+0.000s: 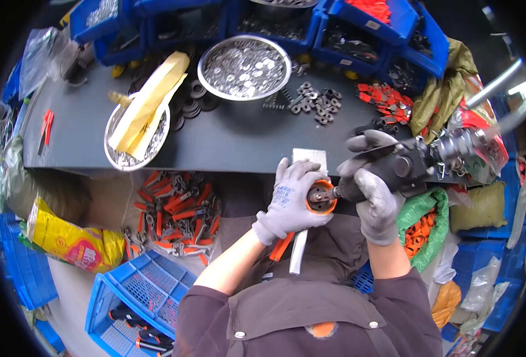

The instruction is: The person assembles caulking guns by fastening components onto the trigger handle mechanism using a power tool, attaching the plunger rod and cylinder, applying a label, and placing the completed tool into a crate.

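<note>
My gloved left hand (289, 199) is closed around a hand tool with an orange round head (322, 197). Inside its orange rim are dark metal parts. An orange handle (282, 246) and a silver one (298, 252) stick out below that hand. My gloved right hand (379, 199) grips a black power screwdriver (402, 169), its fingers wrapped round the body. The driver lies sideways with its bit at the round head; whether it sits in a screw I cannot tell. A coiled hose (462, 143) runs from the driver's back end to the upper right.
Small metal parts fill a steel bowl (206, 74); a yellow paper packet (150, 110) lies across another. Dark nuts (316, 104) and red parts (388, 101) lie on the bench. Orange-handled tools (176, 208) are heaped left, above a blue crate (138, 279). A green bag (435, 223) holds orange pieces.
</note>
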Tool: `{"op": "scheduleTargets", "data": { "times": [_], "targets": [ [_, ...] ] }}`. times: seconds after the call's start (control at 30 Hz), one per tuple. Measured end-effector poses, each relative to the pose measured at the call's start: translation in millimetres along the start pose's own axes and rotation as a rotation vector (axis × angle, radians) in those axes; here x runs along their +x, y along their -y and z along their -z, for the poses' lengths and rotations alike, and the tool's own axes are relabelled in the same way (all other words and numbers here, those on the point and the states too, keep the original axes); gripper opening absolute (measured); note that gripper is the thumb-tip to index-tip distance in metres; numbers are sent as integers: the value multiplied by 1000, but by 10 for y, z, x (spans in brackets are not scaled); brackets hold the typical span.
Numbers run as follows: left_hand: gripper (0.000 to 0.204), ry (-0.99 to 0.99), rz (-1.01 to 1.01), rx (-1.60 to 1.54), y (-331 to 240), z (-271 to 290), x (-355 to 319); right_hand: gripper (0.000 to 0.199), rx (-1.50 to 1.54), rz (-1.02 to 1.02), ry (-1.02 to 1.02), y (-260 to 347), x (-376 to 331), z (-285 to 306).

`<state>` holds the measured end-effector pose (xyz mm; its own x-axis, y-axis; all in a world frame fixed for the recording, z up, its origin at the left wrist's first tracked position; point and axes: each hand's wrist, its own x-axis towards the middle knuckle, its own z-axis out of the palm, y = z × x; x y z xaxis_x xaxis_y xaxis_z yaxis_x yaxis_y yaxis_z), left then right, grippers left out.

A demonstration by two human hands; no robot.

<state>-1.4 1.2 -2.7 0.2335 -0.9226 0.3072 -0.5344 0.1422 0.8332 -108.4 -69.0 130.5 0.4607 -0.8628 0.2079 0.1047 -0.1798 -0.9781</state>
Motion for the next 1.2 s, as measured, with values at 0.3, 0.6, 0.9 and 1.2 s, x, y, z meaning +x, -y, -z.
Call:
{"op": "scheduleTargets", "data": {
  "times": [0.3,0.6,0.9,1.2],
  "targets": [
    [73,14,-10,73,-10,25,-69,52,-89,32,-437,-248,-267,1252],
    [75,113,3,71,-77,90,37,47,-242,-115,-866,-1959,-304,2755],
    [71,97,76,75,-271,93,59,39,-787,-17,236,-2023,-803,1172],
    [64,101,64,-14,-173,44,66,52,-101,-192,514,-3596,-1048,200]
  ]
}}
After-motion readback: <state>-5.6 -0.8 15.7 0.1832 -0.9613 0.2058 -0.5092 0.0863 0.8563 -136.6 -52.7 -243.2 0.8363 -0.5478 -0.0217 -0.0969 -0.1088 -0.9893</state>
